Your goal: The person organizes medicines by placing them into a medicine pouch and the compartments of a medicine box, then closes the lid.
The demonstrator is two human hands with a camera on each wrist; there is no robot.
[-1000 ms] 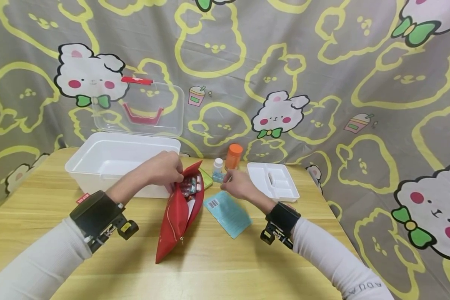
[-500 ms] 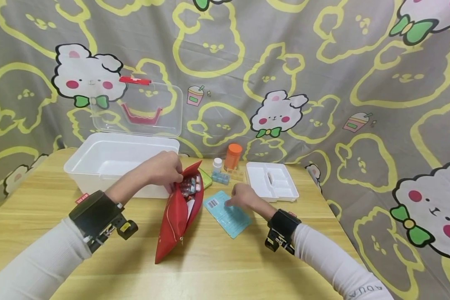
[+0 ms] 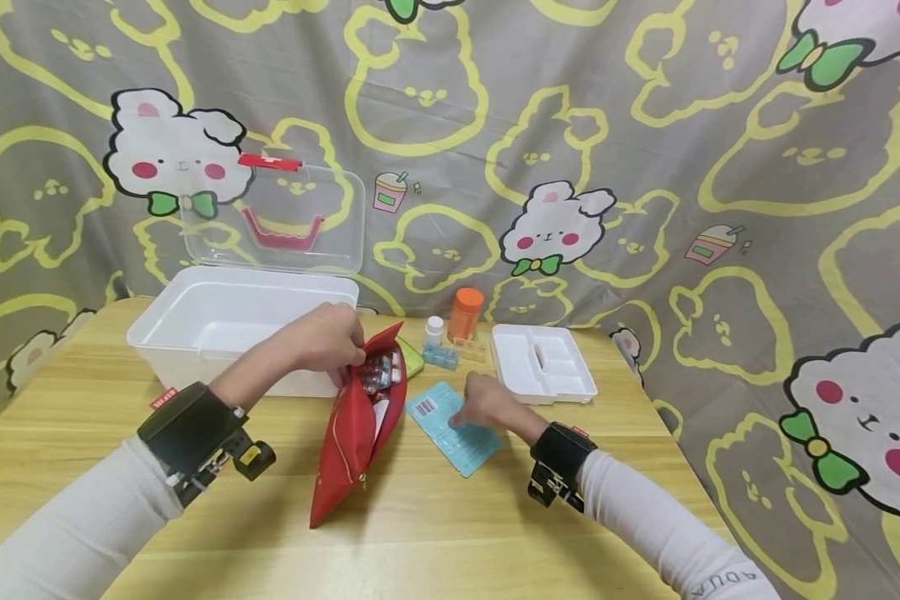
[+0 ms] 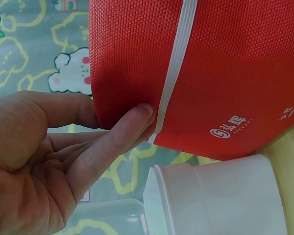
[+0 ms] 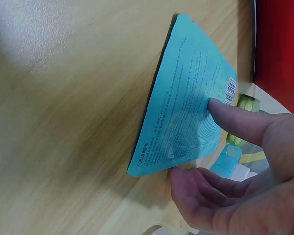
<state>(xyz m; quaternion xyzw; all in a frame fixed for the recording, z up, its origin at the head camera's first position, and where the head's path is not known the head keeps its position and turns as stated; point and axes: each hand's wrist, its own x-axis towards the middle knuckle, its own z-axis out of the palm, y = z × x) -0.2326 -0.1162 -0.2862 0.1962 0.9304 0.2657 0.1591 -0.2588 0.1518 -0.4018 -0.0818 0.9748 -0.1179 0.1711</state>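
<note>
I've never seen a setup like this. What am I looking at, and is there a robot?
There is no robot here, only a person's two arms, with a black band strapped on each wrist. The wide picture comes from a camera worn on the head, looking forward and down; each close-up comes from a camera on one wrist. On the wooden table are an open white box, an orange jar, a white-capped bottle, a blue case, a yellow case and a white divided tray. The left hand holds a red pouch by its edge. The right hand pinches a light-blue packet, thumb on top, other fingers at its edge.
</note>
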